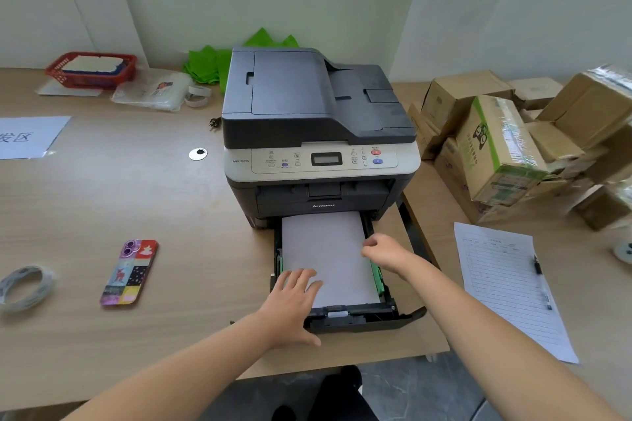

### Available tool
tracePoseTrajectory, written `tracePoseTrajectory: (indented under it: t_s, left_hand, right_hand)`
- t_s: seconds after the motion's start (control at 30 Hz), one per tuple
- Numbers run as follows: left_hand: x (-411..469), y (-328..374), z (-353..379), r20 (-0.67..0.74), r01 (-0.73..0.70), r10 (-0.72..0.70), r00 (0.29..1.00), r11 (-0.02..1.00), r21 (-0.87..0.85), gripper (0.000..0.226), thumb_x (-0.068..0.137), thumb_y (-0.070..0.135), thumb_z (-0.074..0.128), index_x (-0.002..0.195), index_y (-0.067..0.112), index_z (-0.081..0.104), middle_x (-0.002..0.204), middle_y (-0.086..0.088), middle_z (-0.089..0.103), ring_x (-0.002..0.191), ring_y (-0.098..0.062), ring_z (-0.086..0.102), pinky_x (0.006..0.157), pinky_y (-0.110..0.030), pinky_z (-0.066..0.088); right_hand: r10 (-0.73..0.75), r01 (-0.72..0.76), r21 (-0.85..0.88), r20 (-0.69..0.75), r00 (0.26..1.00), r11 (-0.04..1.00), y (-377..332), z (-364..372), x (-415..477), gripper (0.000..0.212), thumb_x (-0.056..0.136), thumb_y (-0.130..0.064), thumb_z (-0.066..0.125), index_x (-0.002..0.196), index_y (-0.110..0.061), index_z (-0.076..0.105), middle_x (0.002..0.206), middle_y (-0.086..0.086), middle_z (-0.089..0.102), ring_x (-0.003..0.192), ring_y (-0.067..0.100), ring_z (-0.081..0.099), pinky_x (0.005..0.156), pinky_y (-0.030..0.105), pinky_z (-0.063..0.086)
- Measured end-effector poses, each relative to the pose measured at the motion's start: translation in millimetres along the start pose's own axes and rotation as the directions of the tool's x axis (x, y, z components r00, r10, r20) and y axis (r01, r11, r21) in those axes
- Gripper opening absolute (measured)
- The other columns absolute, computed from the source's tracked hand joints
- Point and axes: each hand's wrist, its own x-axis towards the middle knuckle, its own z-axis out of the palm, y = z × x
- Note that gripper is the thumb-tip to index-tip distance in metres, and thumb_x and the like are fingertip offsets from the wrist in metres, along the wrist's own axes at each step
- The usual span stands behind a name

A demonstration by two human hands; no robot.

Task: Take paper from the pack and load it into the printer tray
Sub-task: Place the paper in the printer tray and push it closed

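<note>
One wooden desk point(136, 202), wide and tan, carrying nearly everything here. One dark grey printer point(318, 120) square in the middle, lid down, control panel facing forward. At least five cardboard boxes point(496, 147) heaped at the right, exact count hard to fix where the pile blurs at the edge. One printer tray point(359, 316) pulled out toward the desk's front edge, holding one flat stack of white paper point(328, 249) lying between the green side guides. One printed form point(506, 287) at the right with one pen point(542, 284) lying along its right side. One red basket point(92, 70) at the far left, something white and flat inside over something dark blue. One clear plastic bag point(150, 92) just beside it, green tissue point(208, 65) bunched behind the printer. One phone point(130, 272) in a patchwork case, face down, left of the tray. Two rolls of tape: one point(25, 287) at the near left edge, one point(197, 96) far back by the bag.

Two bare forearms reaching in from below. Left hand point(294, 301) flat and spread, fingers pressing on the sheets' near left corner, thumb over the tray's front wall, gripping nothing. Right hand point(383, 249) loosely curled at the stack's right edge, fingertips pointing down by the green guide, grasping nothing clearly visible.
</note>
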Motion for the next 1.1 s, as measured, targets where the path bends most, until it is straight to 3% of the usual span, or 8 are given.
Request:
tracePoseTrajectory:
  t_s: [0.17, 0.27, 0.4, 0.47, 0.53, 0.6, 0.87, 1.1]
  left_hand:
    - [12.6, -6.4, 4.1, -0.092, -0.023, 0.041, 0.995, 0.983, 0.185, 0.09, 0.069, 0.056, 0.073, 0.14, 0.012, 0.04, 0.15, -0.013, 0.033, 0.135, -0.034, 0.037, 0.113, -0.048, 0.03]
    - [24.2, -14.6, -2.3, -0.208, 0.098, -0.064, 0.976, 0.983, 0.155, 0.073, 0.048, 0.052, 0.087, 0.103, 0.013, 0.061, 0.107, -0.007, 0.061, 0.093, -0.027, 0.06, 0.08, -0.036, 0.052]
    - [41.3, -22.9, -3.6, -0.252, 0.192, -0.173, 0.952, 0.98, 0.053, 0.053, 0.032, 0.023, 0.096, 0.068, 0.017, 0.058, 0.058, 0.002, 0.06, 0.054, -0.02, 0.059, 0.049, -0.027, 0.046]
    - [42.5, -18.8, -5.2, -0.256, 0.207, -0.199, 0.946, 0.978, 0.005, 0.043, 0.038, 0.009, 0.088, 0.065, 0.016, 0.056, 0.048, 0.003, 0.056, 0.043, -0.021, 0.056, 0.041, -0.022, 0.035]
    - [40.7, -17.5, -5.9, -0.242, 0.202, -0.225, 0.944, 0.972, -0.117, 0.017, 0.071, 0.017, 0.068, 0.082, 0.013, 0.057, 0.066, -0.002, 0.065, 0.061, -0.027, 0.064, 0.048, -0.027, 0.035]
    - [40.2, -19.4, -5.8, -0.193, 0.201, -0.233, 0.953, 0.964, -0.172, 0.021, 0.087, 0.028, 0.045, 0.094, 0.011, 0.057, 0.088, -0.004, 0.069, 0.083, -0.029, 0.065, 0.059, -0.032, 0.04]
    - [60.5, -41.2, -18.8, 0.062, 0.322, -0.33, 0.942, 0.835, -0.447, 0.047, 0.087, 0.027, 0.049, 0.134, 0.02, 0.051, 0.134, -0.004, 0.057, 0.124, -0.025, 0.053, 0.101, -0.037, 0.046]
    - [92.9, -59.4, -39.1, 0.141, 0.437, -0.453, 0.88, 0.66, -0.611, 0.045, 0.086, 0.026, 0.052, 0.131, 0.019, 0.054, 0.131, -0.01, 0.058, 0.121, -0.027, 0.055, 0.105, -0.038, 0.045]
  right_hand:
    - [-0.089, 0.092, 0.059, -0.046, 0.995, 0.994, -5.8, -5.5, -5.4, 0.03, 0.096, -0.012, 0.044, 0.117, -0.005, 0.064, 0.114, 0.012, 0.066, 0.098, 0.02, 0.062, 0.087, 0.033, 0.053]
    - [-0.112, 0.117, 0.103, -0.048, 0.993, 0.988, -6.8, -4.9, -4.7, 0.029, 0.096, -0.006, 0.04, 0.105, -0.003, 0.068, 0.089, 0.009, 0.069, 0.076, 0.016, 0.064, 0.068, 0.026, 0.055]
    - [-0.126, 0.125, 0.137, -0.005, 0.992, 0.983, -9.8, 1.5, -4.4, 0.03, 0.094, -0.003, 0.038, 0.103, -0.001, 0.067, 0.079, 0.01, 0.071, 0.07, 0.021, 0.069, 0.063, 0.025, 0.057]
    - [-0.121, 0.111, 0.111, 0.089, 0.989, 0.988, -10.8, 4.6, -5.0, 0.03, 0.093, -0.004, 0.04, 0.103, -0.002, 0.069, 0.085, 0.014, 0.075, 0.08, 0.024, 0.073, 0.073, 0.029, 0.059]
    - [-0.105, 0.112, -0.022, 0.192, 0.976, 0.993, -7.3, 6.7, -3.2, 0.03, 0.09, -0.008, 0.046, 0.103, -0.005, 0.074, 0.099, 0.013, 0.077, 0.094, 0.02, 0.071, 0.091, 0.033, 0.057]
    - [-0.079, 0.123, -0.199, 0.213, 0.974, 0.972, -2.2, 10.0, 1.2, 0.032, 0.09, -0.015, 0.05, 0.11, -0.009, 0.074, 0.115, 0.008, 0.072, 0.108, 0.02, 0.066, 0.1, 0.034, 0.051]
    - [-0.071, 0.113, -0.392, 0.119, 0.99, 0.913, -0.3, 20.8, 31.4, 0.056, 0.093, -0.018, 0.045, 0.148, -0.008, 0.038, 0.156, 0.014, 0.034, 0.14, 0.031, 0.037, 0.116, 0.039, 0.033]
    - [-0.138, 0.144, -0.324, 0.042, 0.989, 0.935, -12.0, 6.0, 60.2, 0.056, 0.091, -0.007, 0.044, 0.146, -0.008, 0.039, 0.157, 0.012, 0.03, 0.145, 0.027, 0.031, 0.116, 0.034, 0.032]
